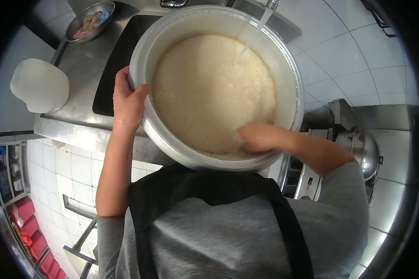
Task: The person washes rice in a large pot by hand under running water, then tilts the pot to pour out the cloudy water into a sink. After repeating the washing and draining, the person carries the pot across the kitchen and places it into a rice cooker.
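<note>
Clamping lg pot rim (191, 161) was done w/ L grip (129, 104); R grip (257, 137) was dipped in wet grain (195, 93), its state couldn't be told

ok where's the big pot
Upper centre of the head view: the large pot is under the running water, left hand on its rim, right hand inside.

A head-worn camera (wide, round-edged) faces forward and down, close above the pot (287, 88).
</note>
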A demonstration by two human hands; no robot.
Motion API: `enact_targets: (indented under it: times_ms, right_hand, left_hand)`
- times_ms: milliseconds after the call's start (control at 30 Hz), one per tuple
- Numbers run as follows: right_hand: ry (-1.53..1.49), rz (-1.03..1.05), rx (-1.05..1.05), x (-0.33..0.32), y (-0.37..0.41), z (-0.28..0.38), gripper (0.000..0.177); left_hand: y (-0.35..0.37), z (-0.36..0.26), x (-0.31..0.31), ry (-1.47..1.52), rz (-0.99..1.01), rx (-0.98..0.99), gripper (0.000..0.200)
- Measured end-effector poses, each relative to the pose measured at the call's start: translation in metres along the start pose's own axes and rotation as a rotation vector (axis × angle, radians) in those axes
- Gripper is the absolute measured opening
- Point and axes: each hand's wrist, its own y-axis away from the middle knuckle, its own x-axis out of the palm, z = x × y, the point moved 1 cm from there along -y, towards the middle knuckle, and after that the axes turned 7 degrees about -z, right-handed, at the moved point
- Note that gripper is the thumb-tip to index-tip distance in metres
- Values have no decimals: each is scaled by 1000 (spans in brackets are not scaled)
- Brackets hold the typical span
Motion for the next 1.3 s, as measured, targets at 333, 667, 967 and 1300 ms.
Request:
enact_targets:
  times_ms: [333, 667, 967, 1300]
  right_hand:
    - [-831, -78, 386, -59, -60, -86, 23]
    - [-1419, -559, 159, -160, -132, -106, 29]
    - [-1148, -731, 181, -180, -155, -121, 35]
    - [-1234, -573, 293, -208, -125, -107, 23]
  left_hand:
    - [0, 4, 0, -18, -17, 28, 54]
    - [-4, 10, -2, 3, 0, 38, 54]
    - [-3, 4, -2, -13, -5, 26, 55]
    - [-3, 9, -1, -47, -29, 40, 54]
